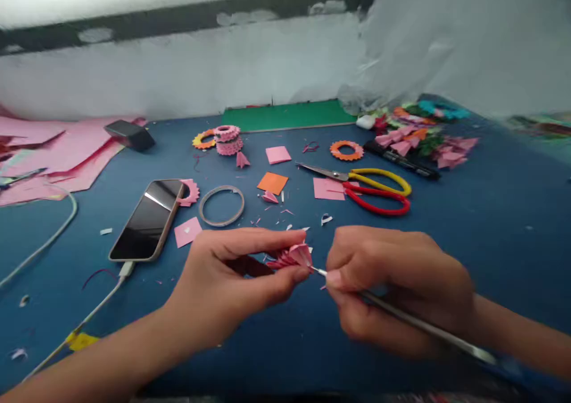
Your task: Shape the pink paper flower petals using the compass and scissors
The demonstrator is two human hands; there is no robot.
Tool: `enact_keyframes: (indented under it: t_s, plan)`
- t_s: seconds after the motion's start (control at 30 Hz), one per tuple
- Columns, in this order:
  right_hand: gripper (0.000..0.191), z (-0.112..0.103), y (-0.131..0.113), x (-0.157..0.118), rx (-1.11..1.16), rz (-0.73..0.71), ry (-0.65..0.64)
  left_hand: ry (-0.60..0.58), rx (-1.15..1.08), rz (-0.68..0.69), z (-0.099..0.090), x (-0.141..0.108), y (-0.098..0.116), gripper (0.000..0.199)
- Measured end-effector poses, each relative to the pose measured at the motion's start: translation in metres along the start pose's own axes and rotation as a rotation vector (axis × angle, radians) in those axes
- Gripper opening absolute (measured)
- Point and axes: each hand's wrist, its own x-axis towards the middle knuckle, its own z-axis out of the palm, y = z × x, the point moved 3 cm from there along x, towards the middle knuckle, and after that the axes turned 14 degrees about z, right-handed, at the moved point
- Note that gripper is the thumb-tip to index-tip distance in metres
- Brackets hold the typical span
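Observation:
My left hand [241, 278] pinches a small folded pink paper piece [301, 254] between thumb and fingers, over the middle of the blue table. My right hand [392, 290] is closed around a long, slim grey tool [414, 321] with a narrow metal tip. That tip touches or nearly touches the right end of the folded paper; its exact kind is unclear. Beyond the hands lie scissors [345, 176] with one yellow and one red handle, an orange paper square [272, 183], pink paper squares [329, 189] and a ring of tape [222, 206].
A phone [149, 219] on a white cable [100, 305] lies at left, near pink paper sheets [66, 153] and a dark box [129, 134]. Scalloped paper rings [347, 150], a black marker [401, 160], folded paper pieces [404, 138] and a green mat [285, 116] are farther back.

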Motion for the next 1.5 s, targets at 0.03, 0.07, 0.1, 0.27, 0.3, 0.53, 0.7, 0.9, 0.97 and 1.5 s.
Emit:
enact_keyframes:
  t_s: [0.03, 0.07, 0.1, 0.27, 0.3, 0.53, 0.7, 0.9, 0.97, 1.5]
  plan:
    - [0.021, 0.0002, 0.0004, -0.0002, 0.001, 0.004, -0.011, 0.002, 0.0, -0.002, -0.0008, -0.0006, 0.0001, 0.036]
    - [0.021, 0.0004, 0.0006, -0.0003, 0.003, 0.006, -0.02, 0.004, -0.001, -0.002, -0.0015, -0.001, 0.0003, 0.036]
    - [0.021, 0.0007, 0.0007, -0.0006, 0.005, 0.007, -0.028, 0.008, -0.001, -0.002, -0.0021, -0.0013, 0.0004, 0.036]
    - [0.021, 0.0011, -0.0015, -0.0012, 0.029, -0.011, -0.041, 0.036, -0.001, 0.013, -0.0034, 0.0002, 0.0008, 0.037]
    - [0.022, 0.0006, -0.0023, -0.0008, 0.038, -0.014, -0.029, 0.029, 0.002, 0.019, -0.0031, 0.0006, 0.001, 0.037]
    - [0.023, -0.0015, -0.003, 0.0039, -0.02, -0.019, 0.006, -0.005, 0.036, 0.055, -0.0025, 0.0001, 0.0018, 0.039]
    - [0.022, -0.0021, -0.0022, 0.002, -0.031, -0.046, 0.012, -0.004, 0.033, 0.053, -0.0035, -0.0006, 0.0019, 0.039]
    - [0.023, -0.0014, -0.0031, 0.0012, -0.04, -0.056, -0.003, 0.004, 0.044, 0.063, -0.0021, 0.0014, 0.0028, 0.039]
    - [0.023, -0.0016, -0.0034, 0.0015, -0.046, -0.062, -0.006, 0.001, 0.053, 0.074, -0.0014, 0.002, 0.0032, 0.039]
    - [0.02, 0.0, -0.002, -0.0006, -0.107, -0.042, -0.006, 0.006, 0.044, 0.074, -0.0014, 0.0016, 0.0028, 0.035]
